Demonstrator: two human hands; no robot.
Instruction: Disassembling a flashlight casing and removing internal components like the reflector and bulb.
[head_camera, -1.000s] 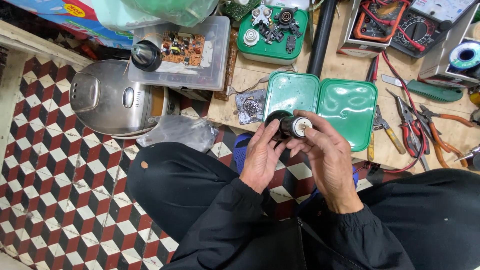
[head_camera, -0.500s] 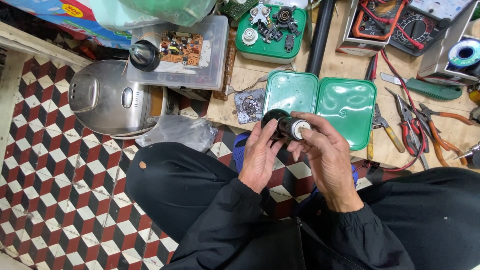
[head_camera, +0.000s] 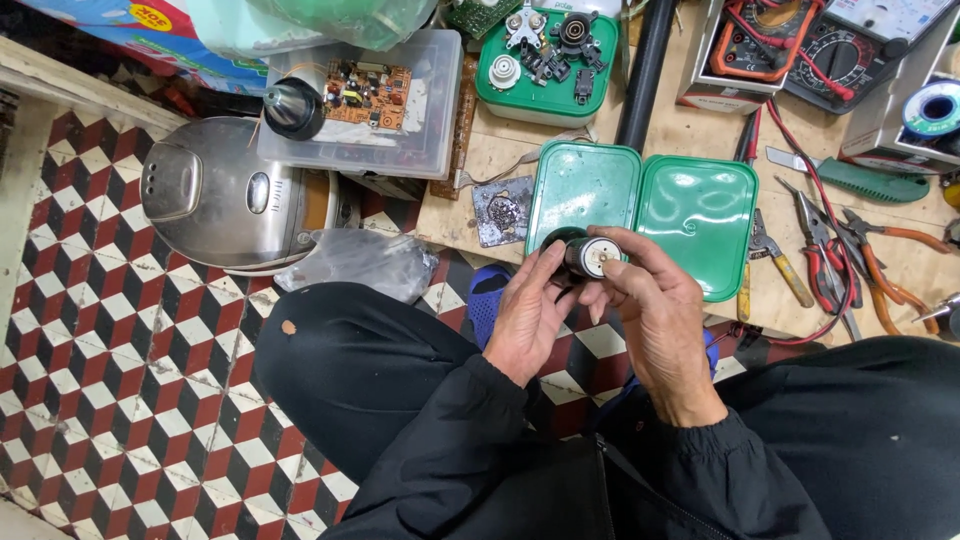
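Note:
Both hands hold a small black cylindrical part (head_camera: 584, 257) with a pale round end face, just in front of the wooden workbench (head_camera: 690, 135). My left hand (head_camera: 527, 315) grips its left side with fingers curled around the dark body. My right hand (head_camera: 655, 310) pinches the pale end between thumb and fingertips. Right behind the part lies an open green tin (head_camera: 690, 210), its two halves flat on the bench. My knees in black trousers are below the hands.
A silver rice cooker (head_camera: 225, 195) stands on the checkered floor at the left, a grey plastic bag (head_camera: 355, 262) beside it. A clear box with a circuit board (head_camera: 370, 95), a green lid of small parts (head_camera: 548, 60), pliers (head_camera: 830, 265), screwdrivers and multimeters (head_camera: 850, 45) crowd the bench.
The hands have turned the black part slightly between the fingers; the right thumb and fingertips have shifted on its pale end. Everything else stays in place.

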